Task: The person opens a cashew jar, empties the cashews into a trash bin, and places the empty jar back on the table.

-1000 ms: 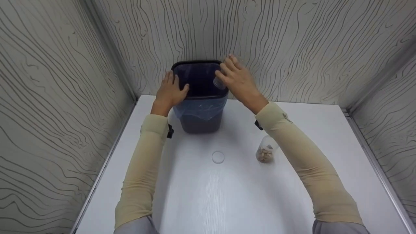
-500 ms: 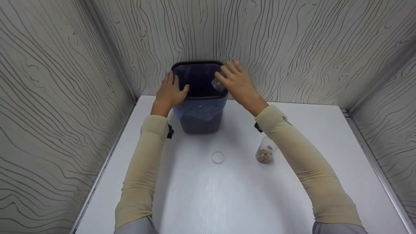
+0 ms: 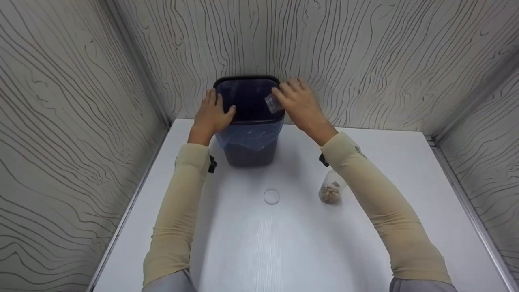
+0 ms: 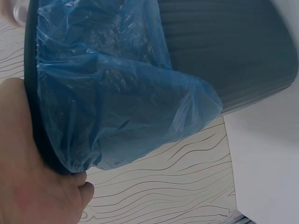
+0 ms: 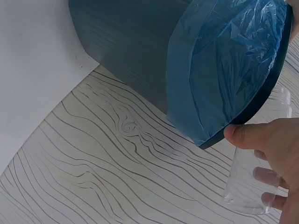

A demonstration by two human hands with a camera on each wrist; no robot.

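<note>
A dark trash can [image 3: 251,156] lined with a blue plastic bag [image 3: 249,136] stands against the back wall. My left hand [image 3: 211,117] grips its left rim, the thumb on the inner side and the fingers outside; in the left wrist view the fingertips [image 4: 85,191] show past the rim. My right hand [image 3: 302,104] holds a clear plastic jar [image 5: 245,182] at the right rim. The jar is tilted, its mouth end over the can's opening. In the right wrist view no contents show in it, and the thumb lies right at the rim.
A second clear jar [image 3: 330,194], with pale nut-like pieces at its bottom, stands on the white table [image 3: 243,243] beside my right forearm. A round clear lid [image 3: 271,196] lies in front of the can. Patterned walls [image 3: 365,61] enclose the table at the back and sides.
My right hand has shifted slightly right and towards me, and the jar has turned so more of its mouth end shows. The left hand, trash can, lid and second jar stay in place.
</note>
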